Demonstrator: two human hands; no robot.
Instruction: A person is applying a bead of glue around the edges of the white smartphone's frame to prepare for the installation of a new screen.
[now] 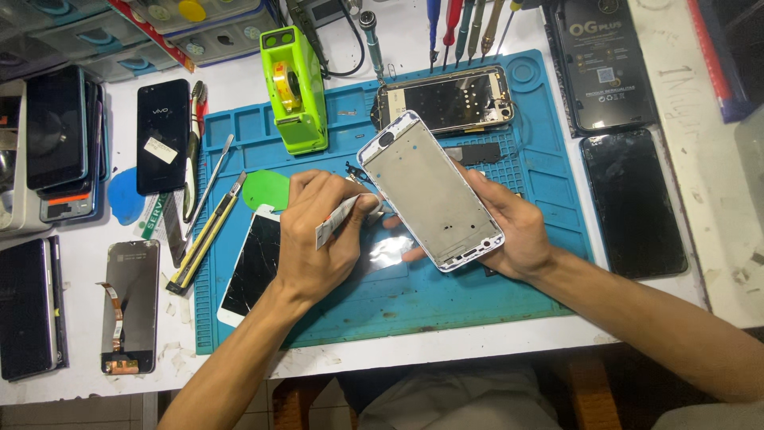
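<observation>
head view: right hand (509, 227) grasps flat metal phone frame (430, 191); left hand (318, 239) pinches white strip (342, 219).

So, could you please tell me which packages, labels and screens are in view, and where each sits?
Phone frame: white-edged, in right hand.
Cracked screen: white-bordered, on blue mat.
Black package: upper right.
Dark screen: right of mat.
Black phone, white sticker: left.
Paper slip: left hand.
</observation>
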